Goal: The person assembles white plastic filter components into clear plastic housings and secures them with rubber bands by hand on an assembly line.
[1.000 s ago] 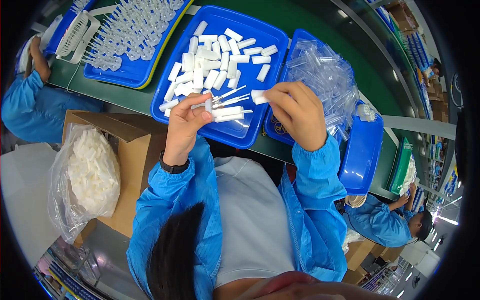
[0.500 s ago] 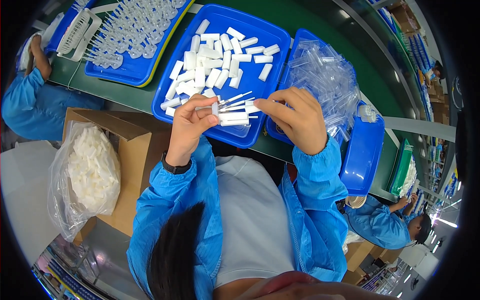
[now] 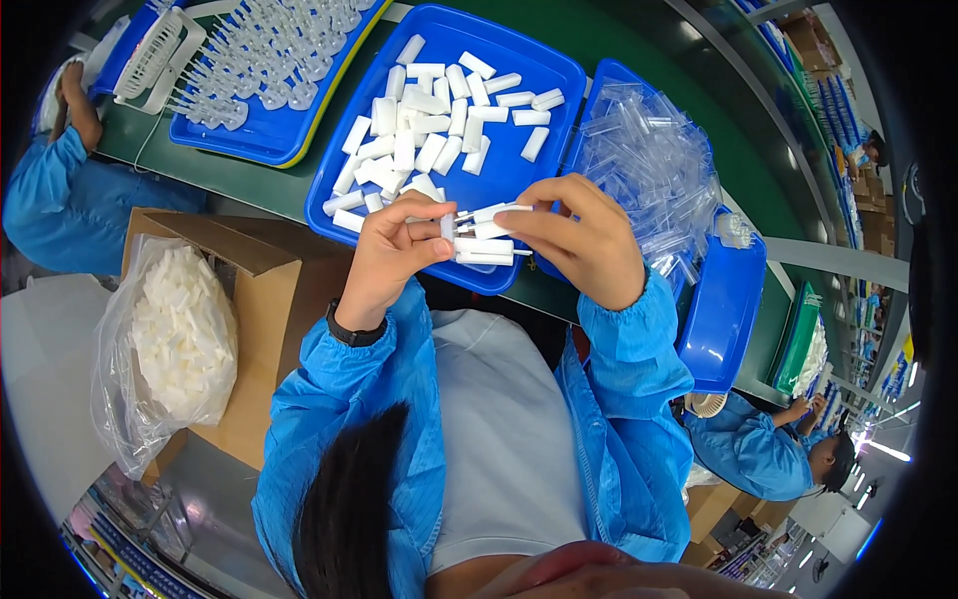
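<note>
At the centre of the head view, a worker in a blue smock closes the left hand (image 3: 391,255) around a small bundle of white plastic pieces (image 3: 483,240), while the right hand (image 3: 589,240) pinches the bundle's top piece between thumb and fingertips. Just above lies a blue tray (image 3: 344,165) scattered with more white pieces; clear tubes (image 3: 649,165) heap at upper right, and a bagged cardboard box (image 3: 254,329) stands at lower left.

Left hand (image 3: 391,258) grips bundle of white sticks (image 3: 483,238); right hand (image 3: 584,240) pinches one stick above blue tray (image 3: 344,165).
</note>
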